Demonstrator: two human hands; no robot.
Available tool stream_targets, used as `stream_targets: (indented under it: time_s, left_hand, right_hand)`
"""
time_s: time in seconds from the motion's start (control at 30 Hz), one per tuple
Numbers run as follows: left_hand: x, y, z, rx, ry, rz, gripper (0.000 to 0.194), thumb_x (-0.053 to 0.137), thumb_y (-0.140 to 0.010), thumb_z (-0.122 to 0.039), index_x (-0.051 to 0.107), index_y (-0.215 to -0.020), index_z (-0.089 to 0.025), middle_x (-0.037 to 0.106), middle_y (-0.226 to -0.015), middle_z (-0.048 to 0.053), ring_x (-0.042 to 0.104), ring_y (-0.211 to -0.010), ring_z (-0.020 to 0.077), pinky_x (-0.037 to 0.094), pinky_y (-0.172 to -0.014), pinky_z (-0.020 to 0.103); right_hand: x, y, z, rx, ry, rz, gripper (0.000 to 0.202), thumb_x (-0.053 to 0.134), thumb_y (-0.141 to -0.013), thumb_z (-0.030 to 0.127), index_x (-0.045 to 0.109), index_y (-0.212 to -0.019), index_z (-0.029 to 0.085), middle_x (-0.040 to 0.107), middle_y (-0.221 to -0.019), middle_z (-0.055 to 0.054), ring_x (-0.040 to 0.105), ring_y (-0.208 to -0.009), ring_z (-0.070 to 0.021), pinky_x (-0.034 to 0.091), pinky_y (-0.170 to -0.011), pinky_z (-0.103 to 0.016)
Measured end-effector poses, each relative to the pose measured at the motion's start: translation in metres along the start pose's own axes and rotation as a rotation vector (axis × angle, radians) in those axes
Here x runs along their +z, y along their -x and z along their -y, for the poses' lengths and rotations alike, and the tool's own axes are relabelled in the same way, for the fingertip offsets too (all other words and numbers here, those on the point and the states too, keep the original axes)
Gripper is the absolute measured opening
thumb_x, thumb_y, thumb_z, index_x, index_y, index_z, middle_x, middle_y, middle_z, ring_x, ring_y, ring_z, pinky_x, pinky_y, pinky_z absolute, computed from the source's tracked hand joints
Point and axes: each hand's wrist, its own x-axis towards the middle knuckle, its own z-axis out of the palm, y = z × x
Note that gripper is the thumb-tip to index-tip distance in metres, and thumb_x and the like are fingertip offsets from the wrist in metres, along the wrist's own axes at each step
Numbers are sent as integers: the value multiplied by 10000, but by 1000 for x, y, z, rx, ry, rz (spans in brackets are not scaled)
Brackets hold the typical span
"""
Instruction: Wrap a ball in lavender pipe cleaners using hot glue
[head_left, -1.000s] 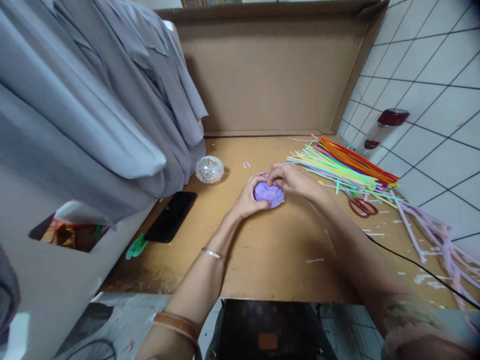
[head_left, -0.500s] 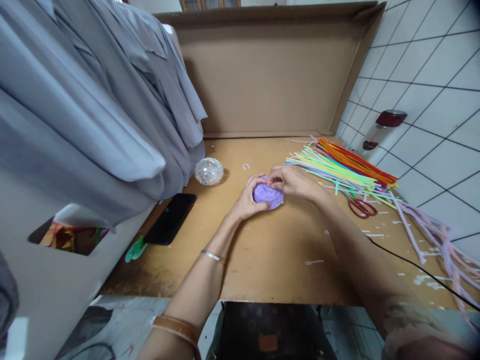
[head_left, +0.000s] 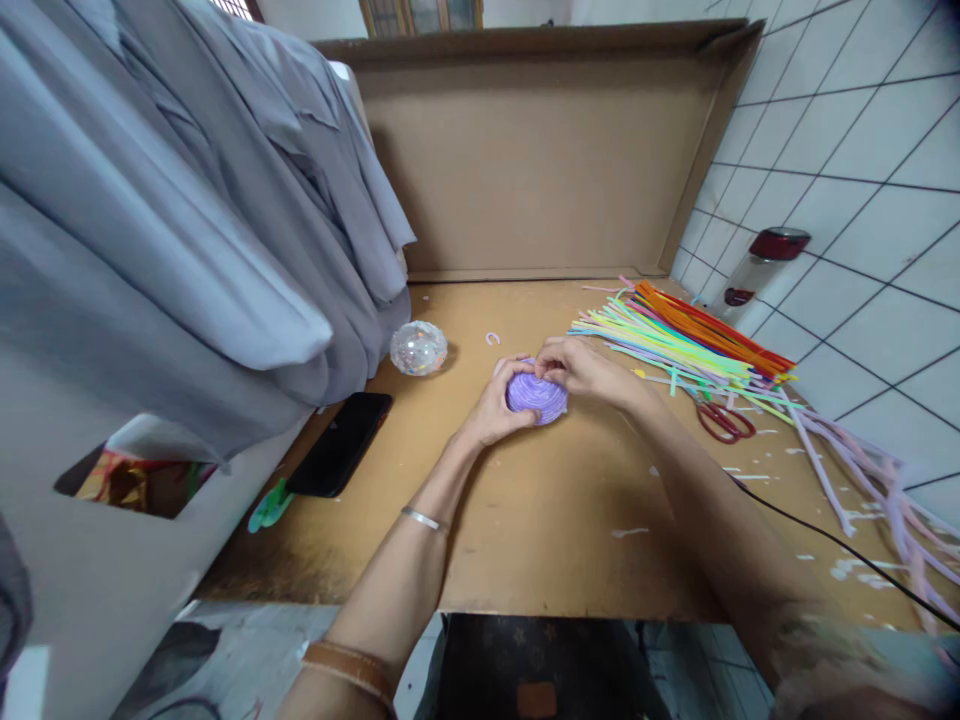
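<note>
A round purple coil (head_left: 538, 400), wound in rings from what looks like pipe cleaner, is held a little above or on the table; which of the two I cannot tell. My left hand (head_left: 496, 405) wraps round its left side, thumb at the near edge and fingers at the far edge. At the coil's upper right, my right hand (head_left: 574, 365) pinches with thumb and forefinger at its rim. Whatever lies between those fingertips is too small to make out. Beyond the hands lies a small pale curved scrap (head_left: 493, 339).
To the left stand a clear ball-shaped container (head_left: 418, 348), a black phone (head_left: 340, 444) and a green clip (head_left: 270, 507). Colourful pipe cleaners (head_left: 675, 335), red-handled scissors (head_left: 724, 422) and a black cable (head_left: 832, 540) lie right. A clear bottle (head_left: 757, 270) and cardboard wall (head_left: 540, 160) stand behind.
The view has tilted up slightly, so everything sits a little lower. Both hands keep nearly the same hold on the purple coil.
</note>
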Motion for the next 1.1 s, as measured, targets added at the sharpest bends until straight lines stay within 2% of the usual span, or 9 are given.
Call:
stream_targets:
  time_s: [0.23, 0.83, 1.1]
  left_hand:
    - [-1, 0, -5, -33, -45, -6, 591, 740, -600, -316, 565, -1158, -229, 536, -1371, 93, 502, -1314, 324, 372, -1150, 520]
    - [-2, 0, 2, 24, -51, 11, 608, 755, -652, -354, 572, -1216, -223, 507, -1437, 124, 472, -1364, 337, 346, -1173, 534]
    - [-3, -1, -1, 14, -40, 15, 608, 757, -655, -360, 580, -1220, -221, 512, -1430, 129, 461, -1382, 339, 326, -1187, 538]
  right_hand:
    - [2, -1, -1, -14, -58, -43, 209, 543, -725, 43, 713, -760, 158, 649, -812, -39, 542, -718, -134, 377, -710, -254]
    - [-2, 0, 4, 21, 6, -11, 246, 539, -780, 37, 756, -823, 144, 637, -843, -51, 545, -735, -133, 387, -708, -250]
    - [-3, -1, 4, 28, -1, 23, 171, 580, -772, 77, 731, -813, 146, 650, -844, -48, 547, -727, -133, 386, -695, -248]
